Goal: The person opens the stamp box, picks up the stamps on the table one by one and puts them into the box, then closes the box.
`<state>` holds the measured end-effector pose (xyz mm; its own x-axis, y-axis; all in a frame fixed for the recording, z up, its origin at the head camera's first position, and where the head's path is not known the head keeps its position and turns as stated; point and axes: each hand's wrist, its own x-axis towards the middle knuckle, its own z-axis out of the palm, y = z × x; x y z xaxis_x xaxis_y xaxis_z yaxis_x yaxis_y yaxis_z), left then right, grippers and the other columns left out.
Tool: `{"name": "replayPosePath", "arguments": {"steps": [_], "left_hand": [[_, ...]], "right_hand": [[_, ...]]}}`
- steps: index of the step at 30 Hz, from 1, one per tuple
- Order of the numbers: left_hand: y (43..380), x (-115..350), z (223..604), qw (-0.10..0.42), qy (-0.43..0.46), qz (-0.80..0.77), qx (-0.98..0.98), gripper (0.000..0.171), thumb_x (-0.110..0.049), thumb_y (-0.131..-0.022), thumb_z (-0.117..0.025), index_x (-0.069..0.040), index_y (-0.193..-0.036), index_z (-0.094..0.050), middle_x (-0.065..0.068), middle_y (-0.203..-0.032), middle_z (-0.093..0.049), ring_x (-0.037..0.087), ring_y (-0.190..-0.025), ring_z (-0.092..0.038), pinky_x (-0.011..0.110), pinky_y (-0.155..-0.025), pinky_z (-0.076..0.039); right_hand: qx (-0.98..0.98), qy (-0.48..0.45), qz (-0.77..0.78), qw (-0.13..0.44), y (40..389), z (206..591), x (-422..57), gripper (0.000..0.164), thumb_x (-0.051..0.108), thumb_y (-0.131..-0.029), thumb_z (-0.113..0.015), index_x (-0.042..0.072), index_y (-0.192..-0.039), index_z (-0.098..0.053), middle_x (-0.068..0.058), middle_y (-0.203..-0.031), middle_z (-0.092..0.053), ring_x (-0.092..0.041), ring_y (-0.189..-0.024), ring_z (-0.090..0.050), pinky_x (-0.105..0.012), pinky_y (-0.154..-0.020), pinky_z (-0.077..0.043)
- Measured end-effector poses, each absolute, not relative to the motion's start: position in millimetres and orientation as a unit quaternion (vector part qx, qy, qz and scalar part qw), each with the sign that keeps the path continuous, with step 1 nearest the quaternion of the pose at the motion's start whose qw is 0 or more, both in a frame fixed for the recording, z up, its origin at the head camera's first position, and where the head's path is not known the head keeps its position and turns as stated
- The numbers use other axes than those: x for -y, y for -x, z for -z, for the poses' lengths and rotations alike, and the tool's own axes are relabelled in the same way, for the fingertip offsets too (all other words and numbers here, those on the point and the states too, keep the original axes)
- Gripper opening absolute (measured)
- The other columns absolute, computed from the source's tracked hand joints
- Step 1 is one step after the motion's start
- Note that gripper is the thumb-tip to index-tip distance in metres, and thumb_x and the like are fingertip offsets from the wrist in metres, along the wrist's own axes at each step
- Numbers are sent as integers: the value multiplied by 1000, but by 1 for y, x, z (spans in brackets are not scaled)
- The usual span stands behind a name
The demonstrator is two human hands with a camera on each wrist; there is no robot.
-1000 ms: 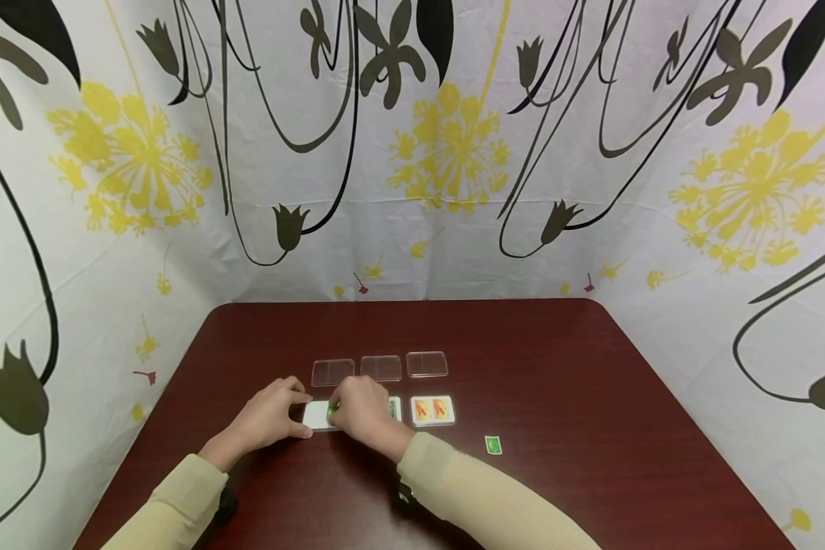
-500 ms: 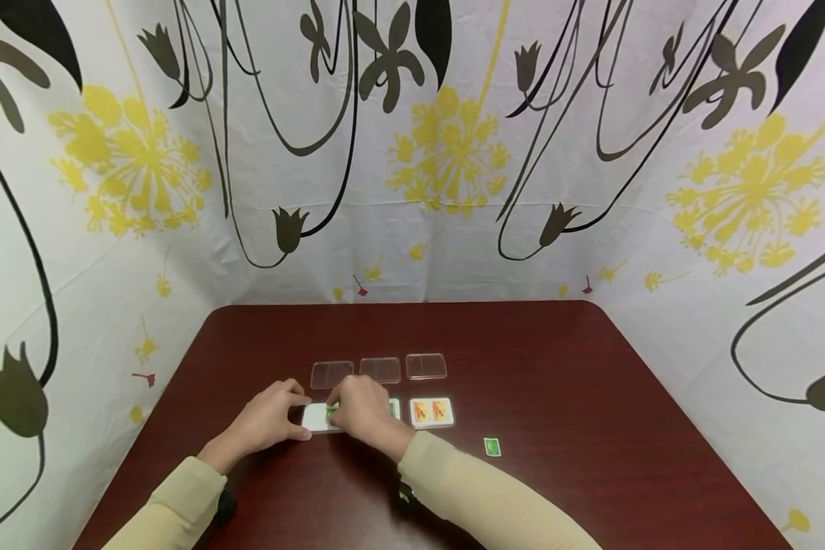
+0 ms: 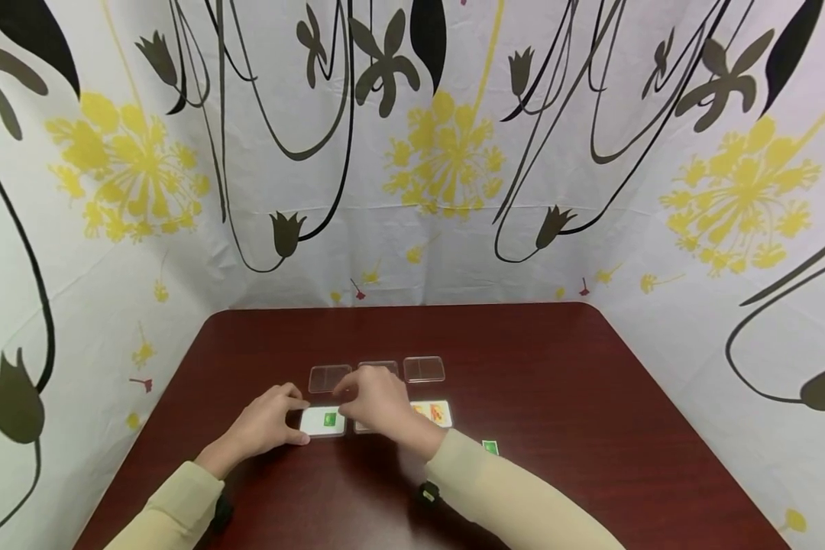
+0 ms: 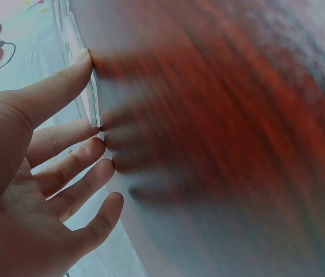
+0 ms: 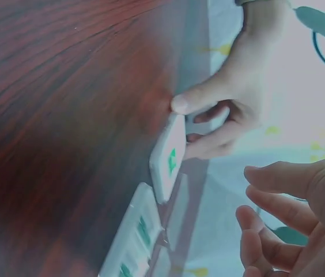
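My left hand (image 3: 264, 422) holds a flat white case (image 3: 311, 421) by its left end, thumb at the near edge and index finger at the far edge. A small green stamp-like piece (image 3: 330, 419) lies on the right half of that case. Raised just to the right, my right hand (image 3: 380, 403) has loosely bent fingers with nothing between them in the right wrist view. It mostly covers a second white case, which shows two green pieces (image 5: 144, 232) in that view. The third case (image 3: 447, 406), with orange pictures, is partly behind the right wrist.
Behind the cases lie three clear plastic lids (image 3: 330, 379) in a row on the dark red wooden table (image 3: 557, 382). One loose green piece (image 3: 490, 446) is at the right, partly covered by the right sleeve. A patterned cloth (image 3: 247, 176) hangs around the table.
The right hand has lifted off the left case and shifted right, leaving the green piece uncovered there. Its sleeve now overlaps the loose piece. The left hand keeps its hold.
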<state>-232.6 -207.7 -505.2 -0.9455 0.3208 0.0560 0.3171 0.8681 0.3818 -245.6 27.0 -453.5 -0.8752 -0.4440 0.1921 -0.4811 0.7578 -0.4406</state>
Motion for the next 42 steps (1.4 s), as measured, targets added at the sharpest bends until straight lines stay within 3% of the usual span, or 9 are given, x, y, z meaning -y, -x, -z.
{"name": "replayPosePath", "arguments": {"steps": [3, 10, 17, 28, 34, 42], "left_hand": [[232, 207, 507, 8, -161, -199, -967, 57, -34, -71, -93, -8, -119, -75, 1, -115, -59, 21, -103, -55, 41, -81, -49], [231, 209, 507, 5, -162, -196, -967, 58, -34, -71, -93, -8, -119, -75, 3, -117, -60, 24, -106, -56, 44, -81, -50], [231, 208, 505, -3, -167, -192, -967, 57, -34, -71, -93, -8, -119, -75, 3, -117, -60, 24, -106, -56, 43, -82, -50], [227, 208, 505, -6, -161, -197, -967, 56, -33, -70, -93, -9, -118, -75, 1, -115, -60, 22, -104, -56, 42, -81, -50], [226, 206, 508, -8, -161, -200, -967, 56, -33, -70, -94, -9, -117, -75, 0, -114, -60, 21, -104, -56, 42, -81, -50], [227, 206, 507, -10, -160, -193, -968, 56, -33, -70, -93, -10, -118, -75, 0, -114, -60, 21, -103, -56, 42, -81, -50]], "right_hand": [[937, -242, -250, 38, 240, 445, -39, 22, 29, -78, -86, 32, -99, -81, 16, -95, -70, -4, -80, -62, -29, -60, -46], [922, -238, -305, 27, 228, 420, -70, 24, 23, -80, -84, 28, -103, -81, 11, -93, -72, -2, -67, -58, -28, -58, -46], [915, -208, -341, 47, 225, 406, -110, 22, 24, -83, -82, 35, -102, -78, 12, -99, -69, -4, -80, -62, -31, -63, -50], [913, -106, -392, 50, 225, 447, -184, 21, 16, -81, -85, 32, -93, -78, 12, -86, -71, -10, -75, -64, -34, -61, -50], [924, -59, -375, 41, 215, 469, -218, 14, 15, -79, -86, 22, -89, -79, 11, -85, -71, -10, -77, -63, -35, -67, -51], [951, -38, -308, 16, 199, 486, -239, 25, 17, -70, -91, 22, -82, -70, 9, -81, -66, -11, -73, -58, -38, -65, -46]]}}
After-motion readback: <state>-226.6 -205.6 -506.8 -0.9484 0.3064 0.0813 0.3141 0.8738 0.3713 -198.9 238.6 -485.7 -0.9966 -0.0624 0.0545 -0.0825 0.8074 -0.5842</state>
